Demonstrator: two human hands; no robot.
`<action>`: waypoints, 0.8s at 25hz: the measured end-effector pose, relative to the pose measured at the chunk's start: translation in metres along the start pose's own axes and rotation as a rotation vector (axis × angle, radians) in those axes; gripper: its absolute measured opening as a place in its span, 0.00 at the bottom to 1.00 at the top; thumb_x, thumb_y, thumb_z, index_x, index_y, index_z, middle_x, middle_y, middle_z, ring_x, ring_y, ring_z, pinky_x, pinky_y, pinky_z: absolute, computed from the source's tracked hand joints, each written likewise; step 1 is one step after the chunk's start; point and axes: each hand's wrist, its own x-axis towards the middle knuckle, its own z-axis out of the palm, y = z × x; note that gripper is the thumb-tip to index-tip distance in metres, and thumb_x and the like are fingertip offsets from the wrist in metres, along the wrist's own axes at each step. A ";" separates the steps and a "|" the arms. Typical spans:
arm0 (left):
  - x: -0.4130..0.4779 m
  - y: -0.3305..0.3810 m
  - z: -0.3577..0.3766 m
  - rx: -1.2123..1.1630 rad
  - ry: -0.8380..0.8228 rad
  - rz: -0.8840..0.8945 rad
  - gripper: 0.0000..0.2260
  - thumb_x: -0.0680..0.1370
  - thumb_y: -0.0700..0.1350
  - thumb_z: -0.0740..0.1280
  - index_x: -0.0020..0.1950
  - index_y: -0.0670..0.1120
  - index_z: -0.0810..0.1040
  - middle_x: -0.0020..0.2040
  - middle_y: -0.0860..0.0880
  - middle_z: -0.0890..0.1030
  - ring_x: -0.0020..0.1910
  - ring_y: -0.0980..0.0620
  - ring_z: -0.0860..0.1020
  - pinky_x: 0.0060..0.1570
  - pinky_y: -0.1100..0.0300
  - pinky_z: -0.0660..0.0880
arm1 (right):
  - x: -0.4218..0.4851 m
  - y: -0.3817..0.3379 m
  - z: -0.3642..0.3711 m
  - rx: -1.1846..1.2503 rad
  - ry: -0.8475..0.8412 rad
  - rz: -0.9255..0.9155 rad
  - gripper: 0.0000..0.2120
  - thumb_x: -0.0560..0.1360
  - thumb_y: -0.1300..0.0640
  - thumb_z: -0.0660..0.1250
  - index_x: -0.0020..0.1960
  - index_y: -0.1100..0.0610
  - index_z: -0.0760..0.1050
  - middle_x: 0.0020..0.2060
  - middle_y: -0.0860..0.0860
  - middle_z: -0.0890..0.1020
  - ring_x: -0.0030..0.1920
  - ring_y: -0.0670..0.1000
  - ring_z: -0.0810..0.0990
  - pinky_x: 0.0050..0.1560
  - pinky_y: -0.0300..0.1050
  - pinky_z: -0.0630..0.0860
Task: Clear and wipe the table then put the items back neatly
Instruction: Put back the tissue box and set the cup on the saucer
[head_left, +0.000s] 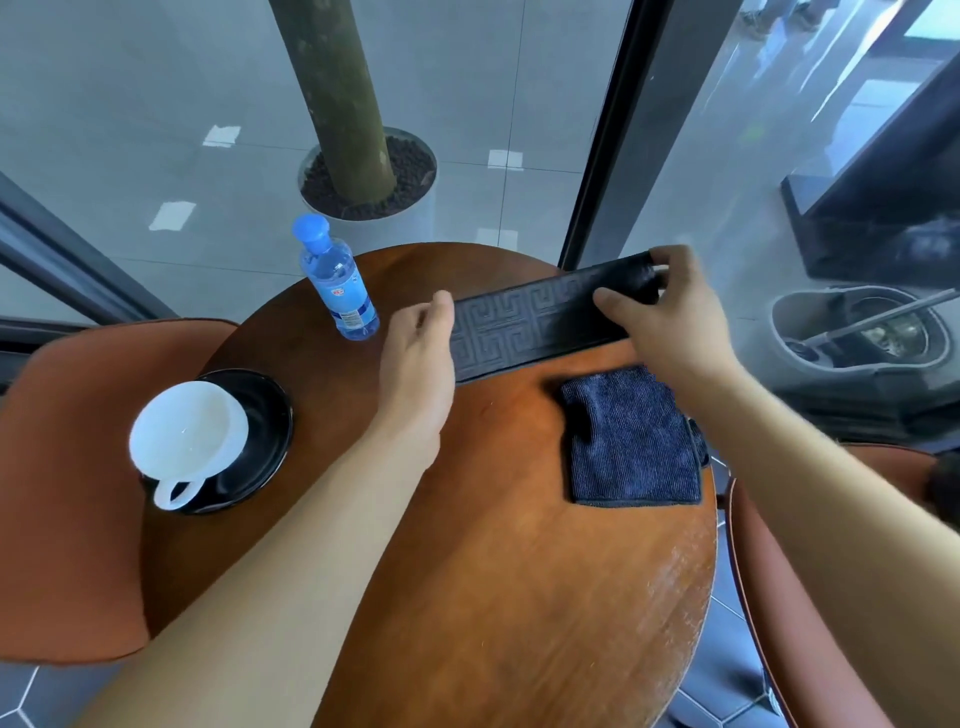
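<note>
A long black tray (524, 325) with a maze-like pattern is tilted up at the far side of the round wooden table (519, 597). My left hand (415, 364) grips its left end and my right hand (670, 312) grips its right end. A folded dark blue cloth (631, 441) lies flat on the table just in front of the tray. A clear water bottle (337, 286) with a blue cap stands upright on the table's far left. A white cup (189, 441) sits on a black saucer (260, 415) at the left edge.
An orange chair (67, 493) stands to the left and another orange chair (779, 597) to the right. Beyond the table rises a tree trunk in a round planter (369, 176). A dark glass partition frame (613, 130) and a mop bucket (857, 327) are at the right.
</note>
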 end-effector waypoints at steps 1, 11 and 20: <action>-0.003 -0.005 -0.008 -0.024 0.047 0.039 0.06 0.82 0.62 0.59 0.51 0.61 0.71 0.56 0.54 0.77 0.57 0.55 0.77 0.57 0.53 0.77 | -0.012 -0.001 0.007 0.062 0.017 -0.037 0.23 0.73 0.48 0.74 0.64 0.53 0.70 0.51 0.45 0.79 0.52 0.49 0.79 0.52 0.45 0.75; -0.020 -0.080 -0.071 0.027 0.098 0.150 0.16 0.81 0.38 0.66 0.65 0.55 0.74 0.66 0.55 0.77 0.67 0.58 0.76 0.68 0.57 0.74 | -0.097 0.055 0.078 0.311 0.100 0.035 0.15 0.74 0.53 0.75 0.57 0.49 0.73 0.54 0.46 0.80 0.58 0.47 0.80 0.62 0.54 0.76; -0.017 -0.089 -0.070 1.221 -0.016 0.743 0.30 0.79 0.65 0.59 0.75 0.47 0.70 0.78 0.37 0.65 0.79 0.36 0.60 0.75 0.43 0.63 | -0.086 0.068 0.068 -0.334 -0.235 -0.522 0.34 0.71 0.39 0.74 0.73 0.50 0.71 0.80 0.52 0.59 0.79 0.57 0.57 0.71 0.55 0.67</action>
